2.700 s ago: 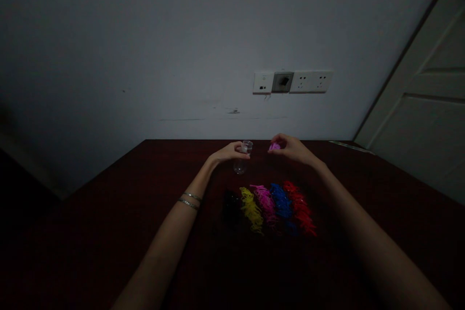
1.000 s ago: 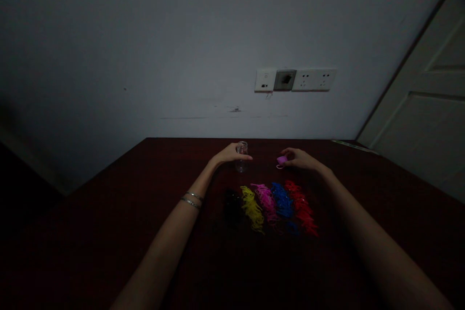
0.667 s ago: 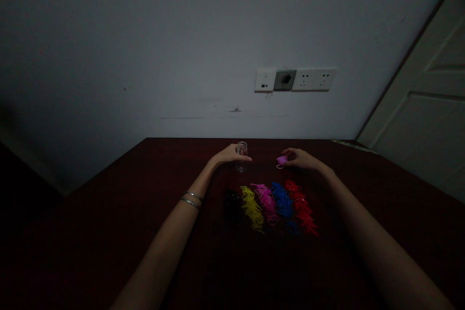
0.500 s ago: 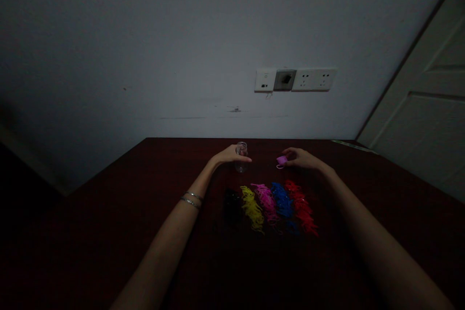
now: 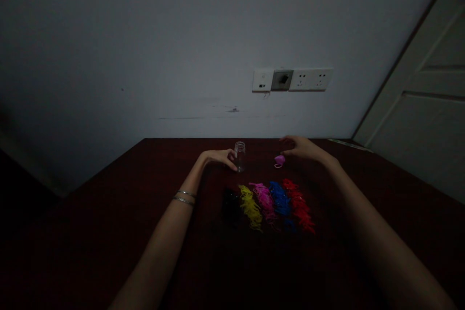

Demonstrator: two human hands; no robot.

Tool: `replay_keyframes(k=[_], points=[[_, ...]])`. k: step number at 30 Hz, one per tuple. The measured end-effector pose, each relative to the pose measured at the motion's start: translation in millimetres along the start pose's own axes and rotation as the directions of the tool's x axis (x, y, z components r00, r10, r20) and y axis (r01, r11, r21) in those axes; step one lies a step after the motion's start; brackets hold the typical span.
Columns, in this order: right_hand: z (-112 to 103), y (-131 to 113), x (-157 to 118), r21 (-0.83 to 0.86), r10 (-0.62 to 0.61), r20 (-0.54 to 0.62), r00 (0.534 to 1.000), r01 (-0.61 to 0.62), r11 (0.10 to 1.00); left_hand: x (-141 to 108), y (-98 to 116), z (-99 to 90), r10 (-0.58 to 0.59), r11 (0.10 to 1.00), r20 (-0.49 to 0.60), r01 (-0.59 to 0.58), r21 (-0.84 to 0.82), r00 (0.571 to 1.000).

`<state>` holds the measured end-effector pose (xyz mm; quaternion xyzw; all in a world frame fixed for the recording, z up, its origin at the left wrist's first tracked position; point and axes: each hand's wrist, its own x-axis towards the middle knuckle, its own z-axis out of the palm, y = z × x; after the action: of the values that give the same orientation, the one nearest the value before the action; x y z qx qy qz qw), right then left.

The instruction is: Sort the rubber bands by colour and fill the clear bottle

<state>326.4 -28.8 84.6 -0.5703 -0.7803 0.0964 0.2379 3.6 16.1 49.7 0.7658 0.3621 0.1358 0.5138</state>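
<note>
On the bench (image 5: 145,223), around a pink heap (image 5: 266,201): yellow heap (image 5: 250,207), black heap (image 5: 231,203), nine o'clock; blue heap (image 5: 280,198), red heap (image 5: 298,206), three; clear jar (image 5: 240,156), eleven; pink looped item (image 5: 279,160), twelve-thirty.

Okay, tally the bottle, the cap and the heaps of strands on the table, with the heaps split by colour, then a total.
Clear bottle: 1
Pink cap: 1
Black heap: 1
Yellow heap: 1
Pink heap: 1
Blue heap, stray strands included: 1
Red heap: 1
Total: 7
</note>
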Motion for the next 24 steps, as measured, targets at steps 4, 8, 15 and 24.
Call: replay_keyframes(k=[4, 8, 15, 24], points=[[-15, -54, -9, 0.001, -0.056, 0.051, 0.997, 0.056, 0.998, -8, -8, -19.9, -0.174, 0.981, -0.080, 0.179, 0.071, 0.982], [-8, -115, -25, 0.098, -0.196, 0.199, 0.960, 0.179, 0.979, -9, -13, -27.0, -0.166, 0.984, -0.096, 0.171, 0.043, 0.981], [45, -167, -39, 0.111, -0.450, 0.464, 0.763, 0.453, 0.884, 4, -31, -18.2, -0.040, 0.999, -0.277, 0.049, 0.023, 0.960], [77, -179, -50, -0.045, -0.435, 0.571, 0.696, 0.557, 0.830, 12, -44, -14.1, -0.070, 0.996, -0.316, 0.082, 0.025, 0.946]])
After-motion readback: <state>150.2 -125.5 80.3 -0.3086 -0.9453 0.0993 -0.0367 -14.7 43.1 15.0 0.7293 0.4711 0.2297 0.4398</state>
